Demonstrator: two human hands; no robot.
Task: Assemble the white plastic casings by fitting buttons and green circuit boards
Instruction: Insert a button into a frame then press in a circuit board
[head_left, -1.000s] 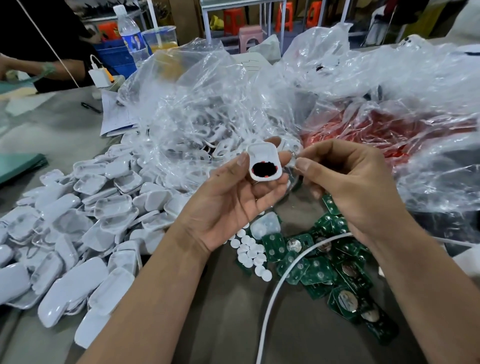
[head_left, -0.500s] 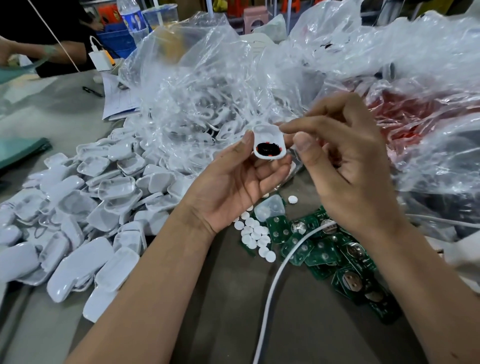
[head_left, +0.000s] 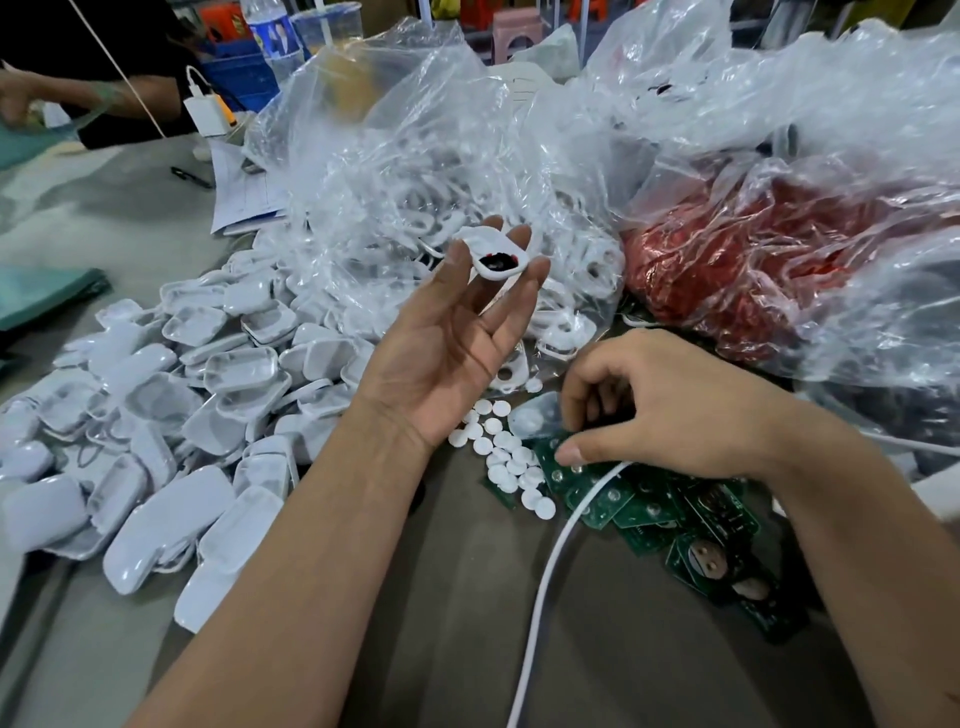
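A heap of casings (head_left: 156, 415) lay at the left of the surface (head_left: 467, 623); the left hand (head_left: 447, 353) still pinched one casing (head_left: 493, 254) at its fingertips. The right hand (head_left: 670, 405) had dropped from it to the boards (head_left: 649, 499) beside the buttons (head_left: 509, 452), fingers curled, grasp unclear, likely fetching the next part

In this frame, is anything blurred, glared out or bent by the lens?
Head view: the casing in the left hand is sharp; glare streaks the clear plastic bags; wide-angle distortion bows the frame edges; the right hand shadows the circuit boards beneath it.
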